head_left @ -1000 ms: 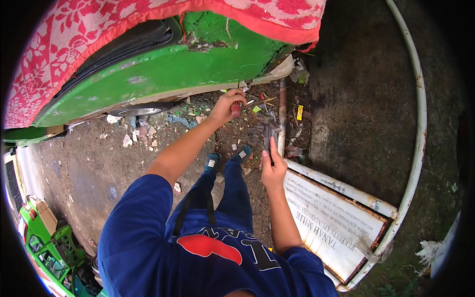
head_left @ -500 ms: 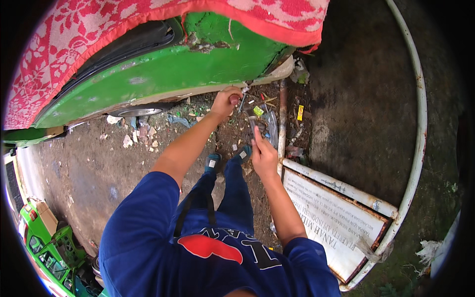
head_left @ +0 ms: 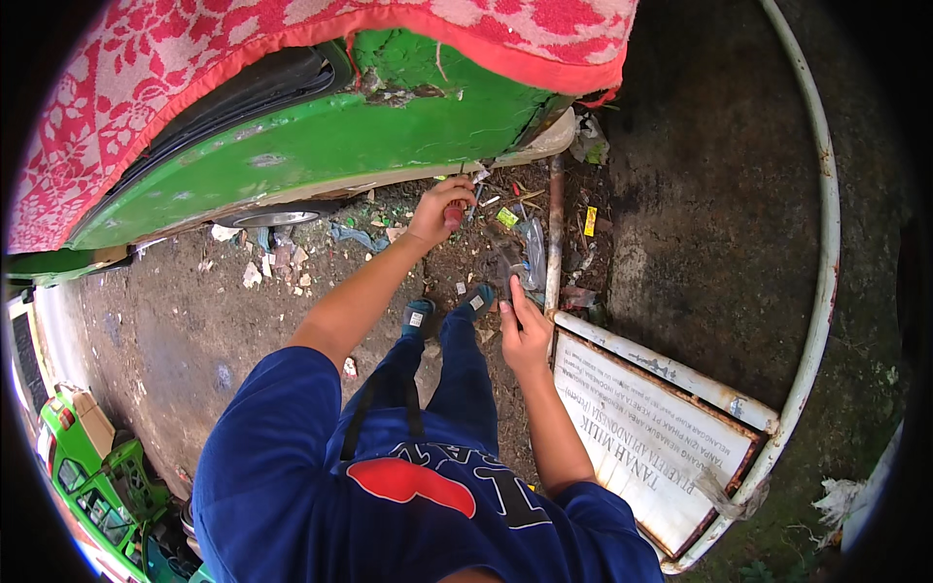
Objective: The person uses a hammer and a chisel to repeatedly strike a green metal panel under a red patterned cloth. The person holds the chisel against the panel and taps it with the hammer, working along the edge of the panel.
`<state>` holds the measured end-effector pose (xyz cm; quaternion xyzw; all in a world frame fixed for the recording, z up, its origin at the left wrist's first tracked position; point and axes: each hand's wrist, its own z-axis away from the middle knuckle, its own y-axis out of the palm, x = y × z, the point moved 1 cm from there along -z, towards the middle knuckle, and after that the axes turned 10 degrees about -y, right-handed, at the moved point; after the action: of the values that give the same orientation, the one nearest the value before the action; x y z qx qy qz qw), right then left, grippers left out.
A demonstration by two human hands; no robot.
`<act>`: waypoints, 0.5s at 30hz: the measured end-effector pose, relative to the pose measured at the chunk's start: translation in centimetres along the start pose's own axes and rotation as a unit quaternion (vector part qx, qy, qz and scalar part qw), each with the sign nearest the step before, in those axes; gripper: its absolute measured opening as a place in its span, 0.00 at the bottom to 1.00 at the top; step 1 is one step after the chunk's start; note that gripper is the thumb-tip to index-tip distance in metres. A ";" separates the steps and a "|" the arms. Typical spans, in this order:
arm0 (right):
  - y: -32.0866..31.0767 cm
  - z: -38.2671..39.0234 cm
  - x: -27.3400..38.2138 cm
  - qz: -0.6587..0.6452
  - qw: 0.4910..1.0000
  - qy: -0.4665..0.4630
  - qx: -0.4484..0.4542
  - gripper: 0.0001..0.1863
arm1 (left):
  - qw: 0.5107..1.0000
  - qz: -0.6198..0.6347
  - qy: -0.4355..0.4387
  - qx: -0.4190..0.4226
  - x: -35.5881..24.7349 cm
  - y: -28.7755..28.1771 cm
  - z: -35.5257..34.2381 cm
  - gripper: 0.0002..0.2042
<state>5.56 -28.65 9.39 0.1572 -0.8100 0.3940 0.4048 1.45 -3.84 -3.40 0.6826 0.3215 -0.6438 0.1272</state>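
Observation:
My left hand (head_left: 437, 214) is closed around a screwdriver (head_left: 453, 216) with a rounded reddish handle. It is held at the lower edge of the green car body (head_left: 389, 136), whose paint is chipped and rusted. Part of the thin shaft shows above my fingers; whether its tip touches the metal I cannot tell. Closer to me and to the right, my right hand (head_left: 526, 335) grips a hammer (head_left: 508, 262), its head smeared by motion. The hammer is apart from the screwdriver handle.
A red and pink patterned cloth (head_left: 233, 58) covers the car's top. Litter and a plastic bag (head_left: 535, 255) lie on the dirt near my feet. At the right stands a rusty white pipe frame (head_left: 826, 194) with a white signboard (head_left: 651, 428). Another green vehicle (head_left: 97, 486) is at lower left.
The hammer has swung back toward me, away from the screwdriver, with my right hand slightly lower. My left hand has shifted a little left and tilted the screwdriver handle toward me.

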 end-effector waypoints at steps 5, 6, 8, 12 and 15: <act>-0.2 0.1 -0.2 -0.024 0.998 0.054 0.036 0.24 | 1.000 -0.009 0.017 -0.016 -1.0 -0.4 0.2 0.10; -0.4 0.0 0.0 -0.030 0.996 0.067 0.040 0.24 | 0.999 -0.010 0.023 -0.023 -1.1 -0.5 0.4 0.10; -0.7 -0.4 0.6 -0.042 0.994 0.091 0.048 0.24 | 1.000 0.007 0.010 -0.023 -1.1 -0.9 0.7 0.11; -0.7 0.0 0.1 -0.033 0.996 0.071 0.038 0.23 | 0.999 -0.012 -0.002 -0.035 -1.7 -1.9 1.7 0.13; -0.8 -0.1 0.2 -0.039 0.997 0.058 0.043 0.23 | 0.998 -0.021 -0.003 -0.052 -1.7 -2.6 2.7 0.15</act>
<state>5.96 -29.05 10.02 0.1830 -0.7605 0.4209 0.4593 -2.17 -3.89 -1.51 0.6664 0.3687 -0.6306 0.1493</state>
